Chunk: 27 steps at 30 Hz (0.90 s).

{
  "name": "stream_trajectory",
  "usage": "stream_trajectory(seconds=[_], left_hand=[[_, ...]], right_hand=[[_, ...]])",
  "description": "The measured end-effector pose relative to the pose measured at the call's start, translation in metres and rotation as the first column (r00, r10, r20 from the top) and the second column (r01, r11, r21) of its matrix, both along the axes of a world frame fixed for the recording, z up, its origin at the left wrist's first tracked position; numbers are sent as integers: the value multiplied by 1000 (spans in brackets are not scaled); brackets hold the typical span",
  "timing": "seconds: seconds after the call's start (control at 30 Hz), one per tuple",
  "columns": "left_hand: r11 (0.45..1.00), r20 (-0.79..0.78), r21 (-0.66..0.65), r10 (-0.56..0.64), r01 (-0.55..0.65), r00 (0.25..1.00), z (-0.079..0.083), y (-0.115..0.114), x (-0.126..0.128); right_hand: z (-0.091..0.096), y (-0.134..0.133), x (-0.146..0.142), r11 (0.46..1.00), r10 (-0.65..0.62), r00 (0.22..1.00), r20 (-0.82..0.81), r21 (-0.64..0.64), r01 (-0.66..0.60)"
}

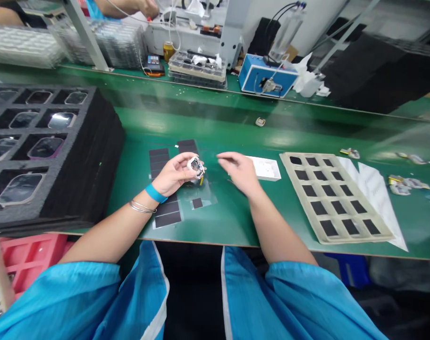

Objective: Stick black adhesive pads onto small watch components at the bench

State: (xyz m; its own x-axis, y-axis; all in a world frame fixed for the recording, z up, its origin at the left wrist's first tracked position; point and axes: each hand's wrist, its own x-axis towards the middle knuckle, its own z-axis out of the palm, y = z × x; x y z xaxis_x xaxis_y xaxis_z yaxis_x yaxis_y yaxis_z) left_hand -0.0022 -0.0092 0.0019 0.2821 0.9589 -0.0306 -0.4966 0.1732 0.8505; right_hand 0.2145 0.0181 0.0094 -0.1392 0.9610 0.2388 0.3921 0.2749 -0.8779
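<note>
My left hand (175, 174) is closed round a small white electronic part (196, 166) with a yellow tab, held just above the green bench. Under it lies a clear sheet with dark rectangular pads (167, 212). My right hand (238, 169) hovers a little to the right of the part, fingers curled and blurred by motion, and I cannot make out anything in it. A small white flat tray (267, 168) lies just behind the right hand.
A beige tray (333, 196) with dark square pockets lies at right, on white paper. A stack of black foam trays (41, 151) holding glossy parts fills the left. A blue box (266, 80), clear trays and another person's arm are at the back.
</note>
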Motion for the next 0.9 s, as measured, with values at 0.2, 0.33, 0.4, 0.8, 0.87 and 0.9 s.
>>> stream_trajectory(seconds=[0.2,0.33,0.4,0.8,0.87,0.9], left_hand=[[1000,19,11,26,-27,999,0,4,-6],[999,-16,-27,-25,25,1000,-2,6,-9],[993,-33,-68,-94,92,995,-2,6,-9],[959,-112,-180,-243,221,964,-3,-2,6],[967,-148,-184,-205,177,967,-3,-3,9],[968,-163,-194,-194,161,967,-3,-3,11]], right_hand=[[-8,-25,-38,732,187,803,-565,-465,-498],[1,-17,-20,751,95,813,-575,-494,-438],[6,-15,-15,819,87,806,-585,-419,-392],[-5,-29,-30,970,157,988,-7,191,-153],[-8,-29,-32,968,136,989,61,206,-145],[-10,-28,-33,970,132,989,64,196,-142]])
